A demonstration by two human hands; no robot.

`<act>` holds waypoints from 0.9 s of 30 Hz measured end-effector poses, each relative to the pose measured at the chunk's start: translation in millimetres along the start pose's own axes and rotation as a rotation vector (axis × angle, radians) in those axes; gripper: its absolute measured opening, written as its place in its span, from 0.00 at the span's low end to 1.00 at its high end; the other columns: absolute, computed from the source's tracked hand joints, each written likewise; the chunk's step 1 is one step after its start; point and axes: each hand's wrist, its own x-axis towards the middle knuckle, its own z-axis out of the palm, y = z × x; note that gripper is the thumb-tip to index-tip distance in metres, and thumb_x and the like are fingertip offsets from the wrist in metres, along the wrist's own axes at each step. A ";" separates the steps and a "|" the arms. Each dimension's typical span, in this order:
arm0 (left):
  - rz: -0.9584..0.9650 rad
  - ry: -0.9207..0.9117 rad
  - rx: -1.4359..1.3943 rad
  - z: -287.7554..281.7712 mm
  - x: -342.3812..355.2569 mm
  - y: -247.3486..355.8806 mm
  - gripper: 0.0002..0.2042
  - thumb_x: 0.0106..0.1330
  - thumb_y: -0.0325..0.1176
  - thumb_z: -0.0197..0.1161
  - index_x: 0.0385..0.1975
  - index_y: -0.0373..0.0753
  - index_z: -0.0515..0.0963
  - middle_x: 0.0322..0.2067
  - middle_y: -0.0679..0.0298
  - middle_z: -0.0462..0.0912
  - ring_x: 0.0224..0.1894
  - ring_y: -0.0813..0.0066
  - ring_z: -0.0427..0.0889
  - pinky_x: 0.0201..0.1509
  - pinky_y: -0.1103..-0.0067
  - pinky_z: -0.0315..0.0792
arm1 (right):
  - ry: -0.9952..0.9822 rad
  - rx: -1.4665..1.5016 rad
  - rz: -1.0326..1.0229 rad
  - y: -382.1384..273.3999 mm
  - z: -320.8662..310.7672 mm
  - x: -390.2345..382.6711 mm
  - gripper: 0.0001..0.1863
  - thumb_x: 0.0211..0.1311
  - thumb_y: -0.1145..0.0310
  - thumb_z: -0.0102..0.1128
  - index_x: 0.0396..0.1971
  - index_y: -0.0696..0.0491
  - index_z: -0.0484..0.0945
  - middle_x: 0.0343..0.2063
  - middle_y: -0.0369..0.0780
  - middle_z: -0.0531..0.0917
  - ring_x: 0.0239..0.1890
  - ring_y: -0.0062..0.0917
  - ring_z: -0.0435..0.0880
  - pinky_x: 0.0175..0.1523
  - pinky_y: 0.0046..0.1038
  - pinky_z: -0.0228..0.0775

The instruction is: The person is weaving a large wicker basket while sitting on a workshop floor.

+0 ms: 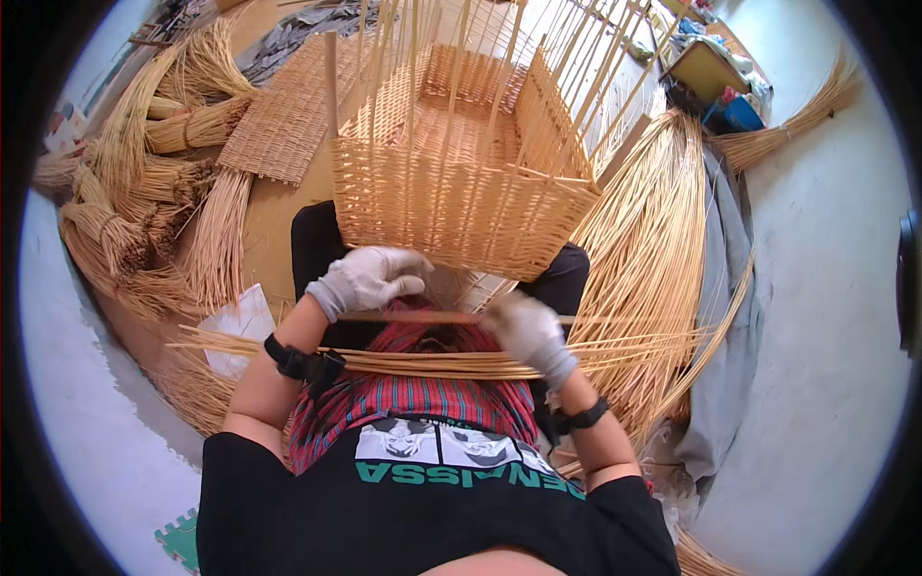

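My left hand (375, 278), in a pale work glove, is just under the basket's near wall with its fingers curled in; what lies in them, if anything, is hidden. My gloved right hand (526, 336) is smeared by motion, closed on a single willow rod (442, 317) that runs sideways, blurred, between the hands and beyond to the right. Across my lap lies a loose bunch of peeled willow rods (423, 364). In front of my hands, the woven wicker basket (451, 206) rests tilted between my knees, its upright stakes sticking up around the rim.
Bundles of willow (125, 211) are heaped at the left beside a flat woven panel (288, 110). A long spread of rods (643, 250) covers the floor at the right, next to a grey cloth (720, 384). A blue container (741, 113) sits at the far right.
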 end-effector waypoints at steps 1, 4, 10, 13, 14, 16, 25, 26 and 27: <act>-0.005 0.050 0.245 -7.0 -2.9 -1.1 0.16 0.76 0.41 0.66 0.55 0.37 0.83 0.50 0.52 0.90 0.51 0.60 0.89 0.59 0.67 0.81 | 0.045 -0.086 0.083 17.4 -29.4 -1.8 0.12 0.66 0.57 0.68 0.39 0.50 0.84 0.33 0.46 0.85 0.38 0.44 0.87 0.43 0.45 0.80; 0.109 0.307 0.548 -41.2 -18.7 1.3 0.10 0.74 0.34 0.65 0.48 0.36 0.85 0.41 0.53 0.90 0.46 0.61 0.91 0.53 0.69 0.82 | 0.774 -0.250 0.209 38.6 -126.3 -15.4 0.08 0.70 0.69 0.69 0.46 0.52 0.84 0.42 0.42 0.85 0.44 0.34 0.85 0.55 0.37 0.79; 0.340 0.617 0.065 -14.0 29.4 57.3 0.08 0.66 0.19 0.65 0.42 0.37 0.85 0.34 0.55 0.89 0.41 0.62 0.91 0.48 0.73 0.83 | 0.761 0.440 0.200 -32.4 -139.2 15.4 0.16 0.75 0.73 0.63 0.59 0.56 0.79 0.59 0.42 0.82 0.60 0.31 0.81 0.68 0.31 0.71; 0.471 0.305 0.092 20.3 61.0 78.7 0.09 0.67 0.20 0.65 0.44 0.38 0.84 0.36 0.57 0.90 0.42 0.65 0.91 0.48 0.73 0.83 | 0.402 0.854 -0.231 -53.9 -120.3 30.7 0.16 0.75 0.79 0.62 0.59 0.55 0.75 0.57 0.45 0.85 0.61 0.35 0.84 0.67 0.36 0.76; 0.484 0.323 0.060 21.6 67.7 82.5 0.09 0.67 0.20 0.65 0.44 0.38 0.84 0.36 0.57 0.90 0.42 0.66 0.91 0.49 0.73 0.83 | 0.535 0.948 -0.189 -52.4 -120.6 32.6 0.15 0.75 0.79 0.62 0.58 0.54 0.76 0.54 0.46 0.86 0.58 0.35 0.86 0.62 0.35 0.80; 0.335 0.366 -0.039 11.5 73.5 86.0 0.08 0.68 0.23 0.67 0.45 0.38 0.83 0.39 0.58 0.90 0.44 0.66 0.91 0.51 0.71 0.83 | 0.829 1.137 -0.105 -30.6 -138.0 29.5 0.13 0.75 0.78 0.62 0.55 0.53 0.77 0.50 0.48 0.88 0.53 0.36 0.89 0.54 0.33 0.86; 0.090 0.812 0.339 17.9 111.5 69.2 0.32 0.71 0.27 0.68 0.75 0.46 0.67 0.60 0.59 0.86 0.52 0.55 0.88 0.51 0.66 0.82 | 1.137 1.423 0.015 71.7 -137.2 23.6 0.07 0.78 0.74 0.61 0.51 0.53 0.79 0.44 0.47 0.88 0.50 0.34 0.91 0.48 0.29 0.94; 0.103 0.816 0.376 19.9 112.3 64.0 0.32 0.71 0.27 0.68 0.75 0.46 0.67 0.61 0.59 0.85 0.54 0.53 0.87 0.52 0.65 0.82 | 1.177 1.409 0.031 72.6 -130.1 25.5 0.07 0.78 0.74 0.61 0.51 0.54 0.78 0.45 0.47 0.88 0.51 0.34 0.91 0.49 0.30 0.94; 0.110 0.823 0.409 20.4 112.0 59.6 0.33 0.71 0.27 0.67 0.76 0.46 0.66 0.62 0.58 0.84 0.56 0.51 0.86 0.53 0.64 0.82 | 1.181 1.424 0.005 72.5 -124.0 26.1 0.06 0.78 0.74 0.61 0.50 0.54 0.78 0.46 0.47 0.88 0.51 0.35 0.91 0.50 0.30 0.94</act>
